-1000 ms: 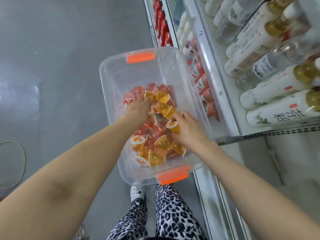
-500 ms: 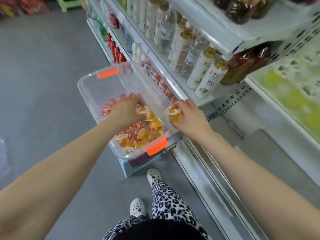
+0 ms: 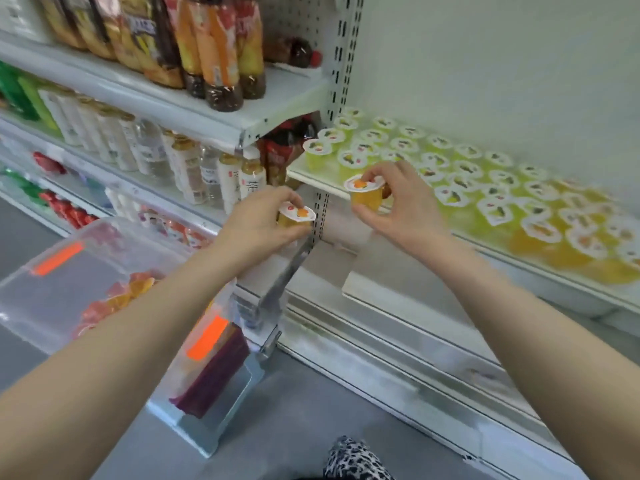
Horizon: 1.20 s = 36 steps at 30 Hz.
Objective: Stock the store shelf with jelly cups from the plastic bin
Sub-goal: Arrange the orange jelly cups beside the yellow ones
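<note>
Head view: left hand (image 3: 256, 225) round one film-lidded orange cup (image 3: 297, 216), right hand (image 3: 408, 206) round another cup (image 3: 365, 195).

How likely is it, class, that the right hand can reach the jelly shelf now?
Probably yes: the right hand, gripping an orange jelly cup, is at the shelf edge; nothing blocks it.
</note>
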Motion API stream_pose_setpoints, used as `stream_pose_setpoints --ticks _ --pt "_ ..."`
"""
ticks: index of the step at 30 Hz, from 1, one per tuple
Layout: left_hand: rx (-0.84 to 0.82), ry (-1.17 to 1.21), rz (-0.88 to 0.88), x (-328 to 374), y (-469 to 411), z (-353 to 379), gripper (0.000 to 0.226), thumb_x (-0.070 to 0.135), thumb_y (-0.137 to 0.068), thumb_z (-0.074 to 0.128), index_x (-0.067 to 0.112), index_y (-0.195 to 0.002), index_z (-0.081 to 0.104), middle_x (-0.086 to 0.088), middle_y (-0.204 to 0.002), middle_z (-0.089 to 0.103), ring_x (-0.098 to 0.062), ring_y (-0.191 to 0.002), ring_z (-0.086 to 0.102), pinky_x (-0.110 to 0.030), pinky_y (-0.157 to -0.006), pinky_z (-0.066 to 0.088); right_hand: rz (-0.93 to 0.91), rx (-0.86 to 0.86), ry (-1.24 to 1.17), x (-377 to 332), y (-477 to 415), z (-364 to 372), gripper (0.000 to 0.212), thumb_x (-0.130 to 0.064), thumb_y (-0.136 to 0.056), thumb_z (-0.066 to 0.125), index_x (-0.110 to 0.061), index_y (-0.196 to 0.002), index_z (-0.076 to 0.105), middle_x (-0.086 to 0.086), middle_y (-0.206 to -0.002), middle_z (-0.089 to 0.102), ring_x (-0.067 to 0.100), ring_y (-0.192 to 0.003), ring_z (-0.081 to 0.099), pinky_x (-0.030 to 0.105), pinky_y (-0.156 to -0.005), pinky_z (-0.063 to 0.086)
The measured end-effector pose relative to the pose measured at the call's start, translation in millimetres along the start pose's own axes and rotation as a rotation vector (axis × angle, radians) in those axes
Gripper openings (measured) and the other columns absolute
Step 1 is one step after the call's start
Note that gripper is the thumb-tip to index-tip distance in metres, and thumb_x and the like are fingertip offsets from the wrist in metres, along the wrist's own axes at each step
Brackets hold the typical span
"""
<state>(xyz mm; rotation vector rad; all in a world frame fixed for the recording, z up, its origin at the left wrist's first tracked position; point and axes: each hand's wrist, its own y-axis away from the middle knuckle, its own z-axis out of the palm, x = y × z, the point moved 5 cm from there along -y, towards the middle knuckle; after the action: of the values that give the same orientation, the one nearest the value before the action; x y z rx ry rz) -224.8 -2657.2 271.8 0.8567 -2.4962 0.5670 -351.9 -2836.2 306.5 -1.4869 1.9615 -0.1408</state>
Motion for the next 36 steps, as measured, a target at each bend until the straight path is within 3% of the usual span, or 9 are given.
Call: stream_pose_setpoints --ticks 6,10,15,19,22,25,32,36 --pt "0.04 0.059 0.228 108 -39 19 0.034 0.052 -0.077 0.072 0.033 -0.103 0.062 0.013 -0.111 0.061 -0.006 -0.105 0.053 -0.027 -0.083 0.039 0.088 0.211 0.086 55 18 -104 0.035 -0.038 -0.075 0.074 -0.027 -0.105 0.06 -0.008 -0.103 0.055 0.007 -0.077 0.054 0.026 -0.075 0.041" --pt "0.036 0.133 0.289 183 -62 47 0.032 0.052 -0.076 0.073 0.035 -0.1 0.061 0.013 -0.101 0.059 -0.008 -0.08 0.055 -0.031 -0.077 0.044 0.168 0.301 0.13 110 43 -177 0.034 -0.04 -0.076 0.074 -0.028 -0.104 0.059 -0.006 -0.102 0.057 0.006 -0.078 0.055 0.023 -0.077 0.04" --pt "0.078 0.223 0.318 273 -85 86 0.032 0.048 -0.076 0.075 0.031 -0.102 0.065 0.014 -0.095 0.057 -0.009 -0.078 0.051 -0.028 -0.074 0.041 0.294 0.385 0.173 194 77 -267 0.033 -0.039 -0.074 0.073 -0.03 -0.102 0.057 -0.006 -0.102 0.059 0.008 -0.078 0.057 0.017 -0.071 0.035" --pt "0.076 0.3 0.283 325 -97 122 0.03 0.044 -0.077 0.076 0.031 -0.101 0.064 0.012 -0.093 0.06 -0.01 -0.073 0.054 -0.034 -0.074 0.051 0.42 0.404 0.168 272 103 -315 0.032 -0.038 -0.075 0.071 -0.029 -0.103 0.058 -0.002 -0.105 0.062 0.016 -0.082 0.063 0.03 -0.08 0.048" --pt "0.073 0.275 0.253 352 -103 145 0.031 0.043 -0.077 0.076 0.032 -0.103 0.063 0.009 -0.107 0.062 -0.01 -0.076 0.056 -0.037 -0.081 0.051 0.522 0.325 0.156 325 118 -323 0.032 -0.036 -0.077 0.07 -0.027 -0.105 0.057 0.002 -0.109 0.063 0.023 -0.091 0.063 0.037 -0.085 0.049" --pt "0.092 0.253 0.226 369 -108 162 0.032 0.044 -0.077 0.075 0.032 -0.104 0.062 0.007 -0.11 0.062 -0.012 -0.078 0.056 -0.038 -0.082 0.051 0.542 0.207 0.148 366 124 -309 0.032 -0.031 -0.078 0.071 -0.024 -0.106 0.058 0.005 -0.108 0.063 0.026 -0.1 0.058 0.033 -0.083 0.043" --pt "0.14 0.211 0.164 385 -115 182 0.032 0.043 -0.077 0.076 0.031 -0.104 0.062 0.008 -0.108 0.063 -0.01 -0.076 0.052 -0.03 -0.078 0.047 0.531 0.065 0.1 426 109 -274 0.034 -0.03 -0.078 0.073 -0.02 -0.106 0.057 0.009 -0.107 0.062 0.027 -0.099 0.057 0.029 -0.074 0.037" --pt "0.137 0.213 0.134 386 -121 184 0.031 0.042 -0.077 0.076 0.032 -0.103 0.062 0.008 -0.11 0.063 -0.011 -0.075 0.055 -0.034 -0.077 0.051 0.521 0.06 0.089 443 94 -268 0.036 -0.029 -0.079 0.073 -0.019 -0.108 0.057 0.009 -0.107 0.061 0.028 -0.099 0.057 0.03 -0.074 0.037"
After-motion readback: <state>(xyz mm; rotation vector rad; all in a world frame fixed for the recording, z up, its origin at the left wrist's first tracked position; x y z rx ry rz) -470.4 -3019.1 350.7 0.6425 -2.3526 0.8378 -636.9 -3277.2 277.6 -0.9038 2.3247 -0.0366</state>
